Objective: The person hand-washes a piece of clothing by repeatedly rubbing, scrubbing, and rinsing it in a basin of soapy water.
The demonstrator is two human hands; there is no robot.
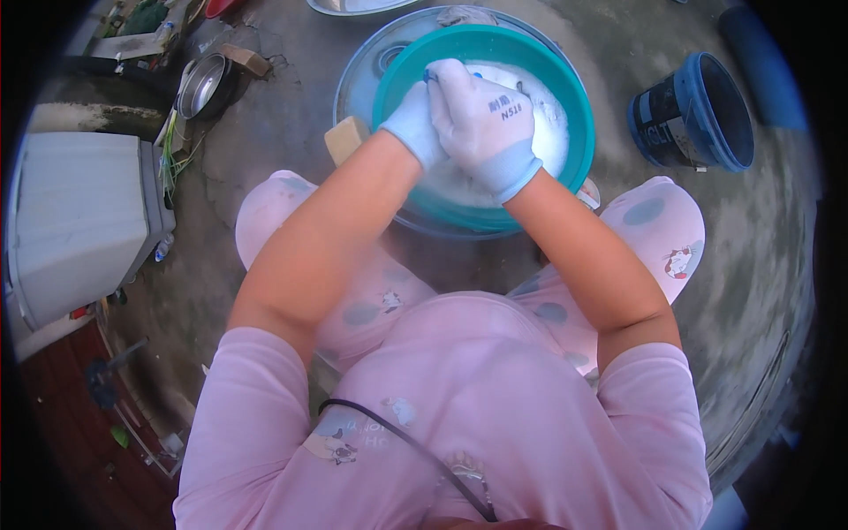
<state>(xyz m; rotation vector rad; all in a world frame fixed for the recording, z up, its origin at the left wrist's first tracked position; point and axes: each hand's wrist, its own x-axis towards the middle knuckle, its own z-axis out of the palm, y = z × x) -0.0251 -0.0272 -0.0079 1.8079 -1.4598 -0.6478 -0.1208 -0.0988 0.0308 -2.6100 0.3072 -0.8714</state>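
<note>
In my head view, the fingers (pixel 439 97) of the right hand (pixel 486 124) were folded inward and pressed together against the left hand (pixel 412 125). The left fingers lay mostly concealed behind the right hand, so I could not tell how they were set, nor what, if anything, was gripped between the two. A small dark blue patch (pixel 431 76) showed at the topmost fingertips; I could not determine whether it was an object or part of a glove. Both hands wore white gloves with pale blue cuffs, the right one bearing dark print.

The joined hands were over a teal basin (pixel 579 152), which contained white suds (pixel 550 124) and stood on the ground in front of the person, just beyond the pink-clad knees. Around it I traced the rim of a wider, pale blue basin (pixel 353 84). A beige block (pixel 346 140) was at that basin's left edge, near the left forearm (pixel 318 234).

Farther right I observed a blue bucket (pixel 698 110) with a dark label. To the left I noted a round metal pan (pixel 208 86), long-leaved scallions (pixel 172 163) and a large pale grey plastic container (pixel 79 212).
</note>
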